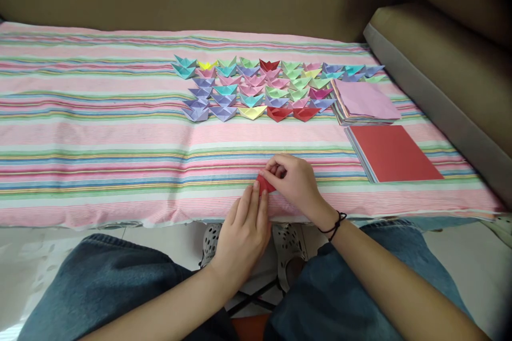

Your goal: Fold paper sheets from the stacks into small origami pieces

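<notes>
Striped cloth [100, 133]: paper boats [256, 88], paper stacks [392, 152]; hands perhaps folding.

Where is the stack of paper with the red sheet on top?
The red-topped paper stack lies on the striped cloth, to the right of both hands, just in front of the pink-topped stack.

The light is soft and even, like daylight in a room, and nothing is dark. The hands [268, 208] throw only a faint shadow on the striped cloth [100, 133]. No shiny glare shows. The middle looks sharp, but the straight lines bend a little near the edges, and the corners turn darker
</notes>
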A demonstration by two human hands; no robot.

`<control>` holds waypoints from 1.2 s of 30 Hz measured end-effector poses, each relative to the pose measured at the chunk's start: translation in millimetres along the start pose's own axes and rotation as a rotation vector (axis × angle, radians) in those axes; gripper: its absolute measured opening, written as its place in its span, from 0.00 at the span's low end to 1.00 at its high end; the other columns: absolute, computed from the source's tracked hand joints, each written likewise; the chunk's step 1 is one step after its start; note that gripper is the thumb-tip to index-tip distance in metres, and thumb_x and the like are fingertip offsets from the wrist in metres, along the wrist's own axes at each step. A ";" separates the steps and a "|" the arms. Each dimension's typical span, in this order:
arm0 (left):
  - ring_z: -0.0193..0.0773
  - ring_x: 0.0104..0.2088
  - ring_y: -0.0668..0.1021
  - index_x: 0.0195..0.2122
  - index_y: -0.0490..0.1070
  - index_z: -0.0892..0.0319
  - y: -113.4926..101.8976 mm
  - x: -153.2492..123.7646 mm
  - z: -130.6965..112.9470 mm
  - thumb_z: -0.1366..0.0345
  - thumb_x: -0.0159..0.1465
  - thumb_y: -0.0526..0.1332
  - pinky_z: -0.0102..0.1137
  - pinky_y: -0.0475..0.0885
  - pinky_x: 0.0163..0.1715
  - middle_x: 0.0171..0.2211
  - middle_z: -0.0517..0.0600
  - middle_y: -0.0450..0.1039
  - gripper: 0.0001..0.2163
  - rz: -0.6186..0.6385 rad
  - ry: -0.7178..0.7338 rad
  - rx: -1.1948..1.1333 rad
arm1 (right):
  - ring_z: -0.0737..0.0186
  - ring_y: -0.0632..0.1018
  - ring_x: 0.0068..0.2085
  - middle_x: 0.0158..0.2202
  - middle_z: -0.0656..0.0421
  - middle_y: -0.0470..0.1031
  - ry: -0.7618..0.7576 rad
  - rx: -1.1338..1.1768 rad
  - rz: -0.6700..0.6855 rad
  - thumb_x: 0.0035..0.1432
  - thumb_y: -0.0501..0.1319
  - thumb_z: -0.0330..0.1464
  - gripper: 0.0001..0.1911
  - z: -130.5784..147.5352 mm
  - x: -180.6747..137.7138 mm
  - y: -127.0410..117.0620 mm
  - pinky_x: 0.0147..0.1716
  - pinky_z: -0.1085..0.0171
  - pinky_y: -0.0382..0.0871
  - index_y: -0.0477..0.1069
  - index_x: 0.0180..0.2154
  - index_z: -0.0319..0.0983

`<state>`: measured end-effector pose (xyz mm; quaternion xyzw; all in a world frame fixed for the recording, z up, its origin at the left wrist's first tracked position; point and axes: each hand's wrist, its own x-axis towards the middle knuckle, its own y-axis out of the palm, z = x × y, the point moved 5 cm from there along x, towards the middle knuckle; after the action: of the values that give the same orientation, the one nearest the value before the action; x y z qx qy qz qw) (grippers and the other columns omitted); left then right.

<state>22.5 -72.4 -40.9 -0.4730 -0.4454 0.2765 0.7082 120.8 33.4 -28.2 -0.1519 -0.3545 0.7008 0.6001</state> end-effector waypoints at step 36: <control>0.47 0.54 0.70 0.53 0.68 0.64 -2.1 3.5 16.5 0.69 0.63 0.56 0.38 0.69 0.47 0.56 0.59 0.67 0.17 -0.001 0.038 -0.111 | 0.68 0.72 0.30 0.36 0.59 0.73 -0.123 0.111 0.282 0.54 0.61 0.25 0.14 -3.0 -6.2 -5.9 0.28 0.68 0.66 0.77 0.41 0.43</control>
<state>9.3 -63.4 -35.1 -0.5165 -0.4464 0.2421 0.6894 128.5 28.6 -27.6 -0.1234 -0.3264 0.8046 0.4806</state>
